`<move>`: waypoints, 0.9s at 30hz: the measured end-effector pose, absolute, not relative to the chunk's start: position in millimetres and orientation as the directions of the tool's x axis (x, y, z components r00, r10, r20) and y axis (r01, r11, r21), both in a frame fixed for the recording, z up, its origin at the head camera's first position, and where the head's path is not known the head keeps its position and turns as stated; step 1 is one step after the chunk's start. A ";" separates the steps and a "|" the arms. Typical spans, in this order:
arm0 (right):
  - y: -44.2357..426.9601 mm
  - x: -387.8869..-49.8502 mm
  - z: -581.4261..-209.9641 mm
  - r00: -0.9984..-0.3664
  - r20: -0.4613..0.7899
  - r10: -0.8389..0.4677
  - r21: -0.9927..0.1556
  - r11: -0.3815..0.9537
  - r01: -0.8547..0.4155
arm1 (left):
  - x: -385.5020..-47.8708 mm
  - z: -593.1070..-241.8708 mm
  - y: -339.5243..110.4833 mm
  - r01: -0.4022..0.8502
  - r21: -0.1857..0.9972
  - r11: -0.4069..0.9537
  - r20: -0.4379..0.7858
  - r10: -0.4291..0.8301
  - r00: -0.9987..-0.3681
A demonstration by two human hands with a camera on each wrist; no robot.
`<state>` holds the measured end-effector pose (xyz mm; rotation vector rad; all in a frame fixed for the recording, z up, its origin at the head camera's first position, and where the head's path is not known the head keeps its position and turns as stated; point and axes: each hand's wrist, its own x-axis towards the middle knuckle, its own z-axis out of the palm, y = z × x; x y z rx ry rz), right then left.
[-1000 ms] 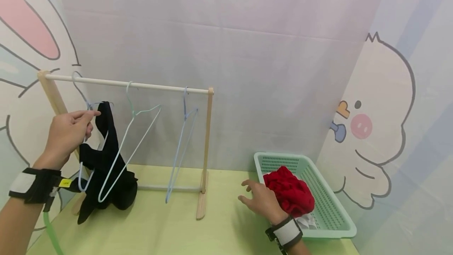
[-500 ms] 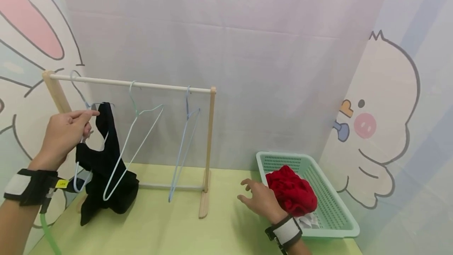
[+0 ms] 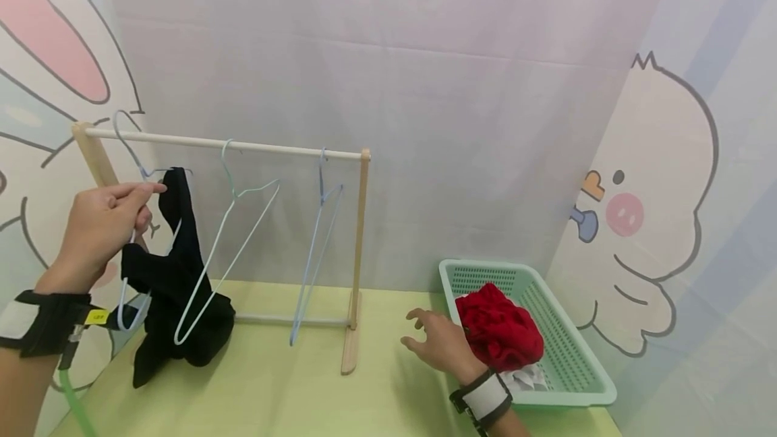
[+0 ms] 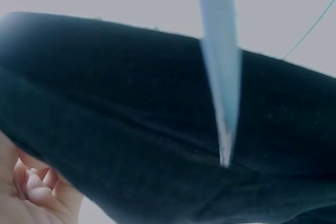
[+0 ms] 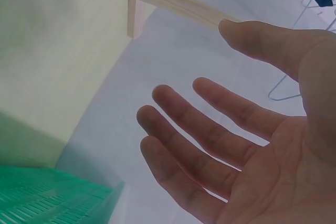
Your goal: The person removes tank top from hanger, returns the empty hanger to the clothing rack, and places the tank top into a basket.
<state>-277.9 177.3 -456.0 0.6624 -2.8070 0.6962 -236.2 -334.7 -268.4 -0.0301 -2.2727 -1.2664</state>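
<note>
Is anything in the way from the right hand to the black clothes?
Yes: in the head view, the wooden post, the blue hanger and the green-hooked hanger come between the right hand and the black clothes.

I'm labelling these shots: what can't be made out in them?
Head view: where the left hand grips the leftmost hanger, behind the hand.
Head view: how much white cloth lies under the red cloth.
Left wrist view: part of that hand, behind the black garment.
Right wrist view: most of the basket, cut off by edges.
</note>
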 end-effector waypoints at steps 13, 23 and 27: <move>160.9 -277.7 -456.9 -0.875 0.261 -0.408 -0.420 0.768 -0.484 | -212.3 -278.8 -338.4 0.247 0.744 0.621 0.462 -0.211 -0.861; 137.0 -276.4 -456.9 -0.854 0.217 -0.472 -0.434 0.737 -0.518 | -192.5 -300.6 -346.0 0.218 0.735 0.642 0.420 -0.179 -0.890; 123.7 -275.9 -455.2 -0.829 0.209 -0.519 -0.461 0.695 -0.551 | -183.8 -308.4 -346.5 0.205 0.723 0.660 0.409 -0.170 -0.896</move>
